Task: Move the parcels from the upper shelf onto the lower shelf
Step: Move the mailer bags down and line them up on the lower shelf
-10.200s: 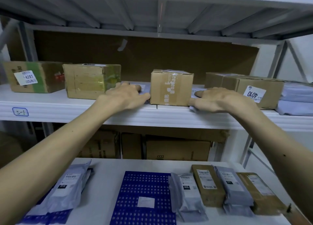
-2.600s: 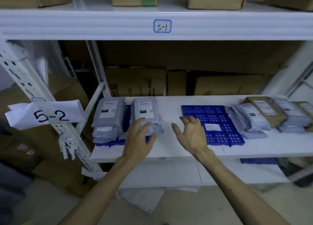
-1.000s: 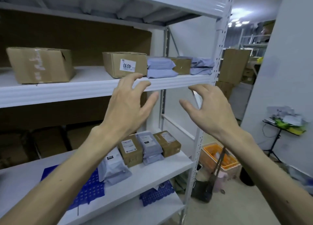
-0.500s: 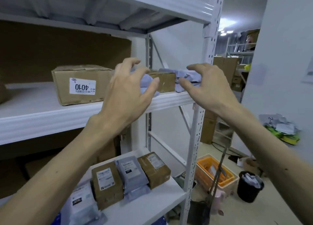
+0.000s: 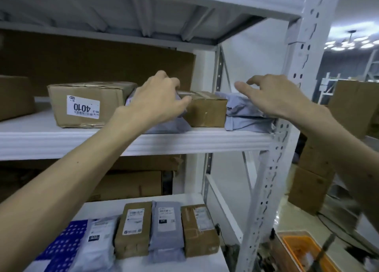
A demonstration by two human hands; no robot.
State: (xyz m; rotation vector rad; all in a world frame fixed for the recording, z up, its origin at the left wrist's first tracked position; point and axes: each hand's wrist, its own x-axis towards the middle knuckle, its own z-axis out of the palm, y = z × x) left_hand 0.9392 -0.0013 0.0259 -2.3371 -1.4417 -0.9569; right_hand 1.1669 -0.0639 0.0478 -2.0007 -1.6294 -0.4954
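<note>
**Step in hand (my judgement):** lifting the soft parcels off the right end of the white metal upper shelf.

**Grip:**
- My left hand lies over the lilac-grey plastic mailer bags. The fingers curl over their top and the thumb sits at the front. The fingertips are hidden, so I cannot tell whether the hold has closed.
- My right hand is spread, with fingers loosely extended over the stacked blue-grey mailer bags at the shelf end. It pinches nothing.

**Method advised:** Slack film is likely to slip and sag. I would put the thumb under the front edge and the fingers flat on top, then draw each pile to the shelf lip before lifting. Both layers should be taken together so the lower bag is not left behind.

**Obstructions:**
- The small brown taped cardboard box sits between the two piles and appears to touch both, so it may be dragged along.
- The right pile lies against the perforated white upright post. I would pull it straight forward to avoid snagging.
- The large brown carton labelled 4010 stands just beside the left pile.

**Destination:**
- The white lower shelf already carries a row of brown and grey packets at its right end, beside a blue perforated mat.
- Bare surface shows only behind that row.

**Surroundings:** An orange crate stands on the floor beyond the post.
</note>
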